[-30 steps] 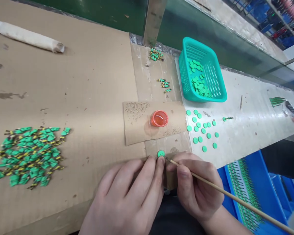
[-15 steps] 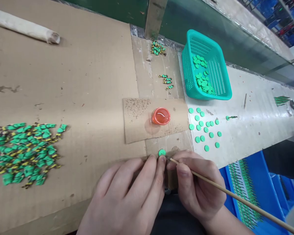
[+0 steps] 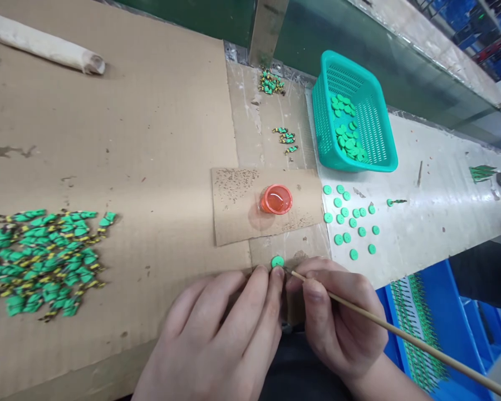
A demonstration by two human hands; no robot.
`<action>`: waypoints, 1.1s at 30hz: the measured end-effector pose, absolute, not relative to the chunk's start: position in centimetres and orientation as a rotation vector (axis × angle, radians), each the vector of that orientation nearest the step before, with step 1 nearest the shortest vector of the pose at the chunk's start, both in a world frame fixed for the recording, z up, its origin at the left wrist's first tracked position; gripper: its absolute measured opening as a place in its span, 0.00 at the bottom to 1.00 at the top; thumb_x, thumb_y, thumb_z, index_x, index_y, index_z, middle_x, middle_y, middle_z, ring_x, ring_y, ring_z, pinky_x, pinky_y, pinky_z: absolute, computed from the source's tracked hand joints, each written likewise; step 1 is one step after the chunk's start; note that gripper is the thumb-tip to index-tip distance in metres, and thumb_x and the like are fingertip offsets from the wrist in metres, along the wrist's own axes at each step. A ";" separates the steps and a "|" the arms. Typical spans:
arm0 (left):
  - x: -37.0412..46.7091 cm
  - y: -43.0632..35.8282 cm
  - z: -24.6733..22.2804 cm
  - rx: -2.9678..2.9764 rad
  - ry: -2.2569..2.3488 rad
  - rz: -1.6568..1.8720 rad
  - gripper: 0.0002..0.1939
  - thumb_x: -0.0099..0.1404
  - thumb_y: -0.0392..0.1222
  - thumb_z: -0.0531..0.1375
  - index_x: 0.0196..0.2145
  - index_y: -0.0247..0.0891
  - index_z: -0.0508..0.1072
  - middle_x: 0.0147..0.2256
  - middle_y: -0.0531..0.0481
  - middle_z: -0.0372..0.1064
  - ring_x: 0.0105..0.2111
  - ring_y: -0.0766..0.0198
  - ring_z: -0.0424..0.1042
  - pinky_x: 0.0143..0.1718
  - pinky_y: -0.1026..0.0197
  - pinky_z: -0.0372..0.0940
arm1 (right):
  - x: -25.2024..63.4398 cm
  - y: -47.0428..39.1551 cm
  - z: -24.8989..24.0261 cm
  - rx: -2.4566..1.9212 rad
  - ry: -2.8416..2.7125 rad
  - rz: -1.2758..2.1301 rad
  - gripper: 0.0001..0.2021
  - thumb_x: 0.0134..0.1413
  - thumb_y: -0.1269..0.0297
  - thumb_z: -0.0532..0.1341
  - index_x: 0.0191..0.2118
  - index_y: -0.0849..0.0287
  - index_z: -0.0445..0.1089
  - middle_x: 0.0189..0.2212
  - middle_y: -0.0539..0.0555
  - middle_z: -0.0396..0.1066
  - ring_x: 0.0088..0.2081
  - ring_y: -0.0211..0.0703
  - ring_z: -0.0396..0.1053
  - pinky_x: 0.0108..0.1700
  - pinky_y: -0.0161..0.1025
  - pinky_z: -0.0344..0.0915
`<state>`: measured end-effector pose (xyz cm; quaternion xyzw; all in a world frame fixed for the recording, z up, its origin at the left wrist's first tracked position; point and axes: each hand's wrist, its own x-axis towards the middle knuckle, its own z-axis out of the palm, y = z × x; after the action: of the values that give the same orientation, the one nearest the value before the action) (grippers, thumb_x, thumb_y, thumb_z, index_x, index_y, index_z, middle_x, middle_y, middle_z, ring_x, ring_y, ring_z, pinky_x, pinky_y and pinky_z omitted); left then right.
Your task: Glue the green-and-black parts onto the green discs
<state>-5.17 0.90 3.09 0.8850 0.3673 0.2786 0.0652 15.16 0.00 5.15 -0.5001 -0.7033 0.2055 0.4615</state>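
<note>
Between the fingers of my right hand (image 3: 342,312) is a thin paintbrush (image 3: 376,317) with a long wooden handle. Its dark tip points left, at the lower edge of a small green round disc (image 3: 278,260) that looks like a button. My left hand (image 3: 221,328) is closed beside it, fingertips pressed together, one touching the disc near the table's front edge. The thumb is hidden beneath. A small red cup (image 3: 277,199) of orange-red liquid stands beyond my hands on a speckled cardboard piece (image 3: 229,223).
Several green discs (image 3: 353,223) lie to the right, below a teal basket (image 3: 390,161) holding more. Small green, yellow and black figures (image 3: 45,256) are piled on the left. A wrapped white roll (image 3: 45,47) lies at upper left. Blue trays (image 3: 446,301) stand low right.
The whole view has shifted very slightly. My hands, the paintbrush and the disc keep nearly the same positions to each other.
</note>
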 end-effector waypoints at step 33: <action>-4.8 1.1 2.2 2.659 1.180 1.011 0.17 0.74 0.35 0.68 0.58 0.31 0.83 0.52 0.45 0.85 0.49 0.48 0.73 0.50 0.42 0.66 | 14.8 8.4 7.3 -1.426 -1.786 0.251 0.10 0.78 0.71 0.64 0.39 0.53 0.69 0.30 0.45 0.74 0.29 0.35 0.74 0.32 0.35 0.69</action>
<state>-4.78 1.07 2.23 0.8630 0.3828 0.3283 0.0309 14.85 8.44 7.27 -0.5662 -0.7087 0.0998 0.4089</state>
